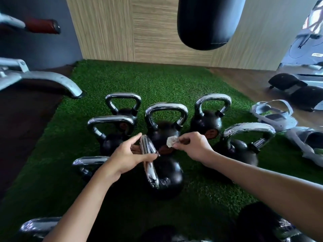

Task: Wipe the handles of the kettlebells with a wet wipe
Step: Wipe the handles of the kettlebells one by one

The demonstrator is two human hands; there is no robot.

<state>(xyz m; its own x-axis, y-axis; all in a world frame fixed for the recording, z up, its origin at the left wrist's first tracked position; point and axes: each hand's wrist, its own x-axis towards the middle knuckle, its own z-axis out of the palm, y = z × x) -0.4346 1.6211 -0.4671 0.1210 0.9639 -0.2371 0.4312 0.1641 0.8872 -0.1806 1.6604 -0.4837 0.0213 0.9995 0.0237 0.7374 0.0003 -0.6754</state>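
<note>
Several black kettlebells with chrome handles stand on a green turf mat (174, 84). The nearest kettlebell (167, 173) sits in the middle, its chrome handle (150, 163) turned edge-on toward me. My left hand (127, 156) wraps its fingers around the top of that handle. My right hand (192, 145) hovers just right of it and pinches a small crumpled wet wipe (170, 142) between the fingertips. The wipe is apart from the handle. Behind it stands a larger kettlebell (166, 119).
A black punching bag (208, 23) hangs above the mat's far edge before a wooden wall. A grey machine foot (57, 81) reaches in from the left. Pads and straps (279, 116) lie on the floor at right. More kettlebell handles (38, 224) show at the bottom.
</note>
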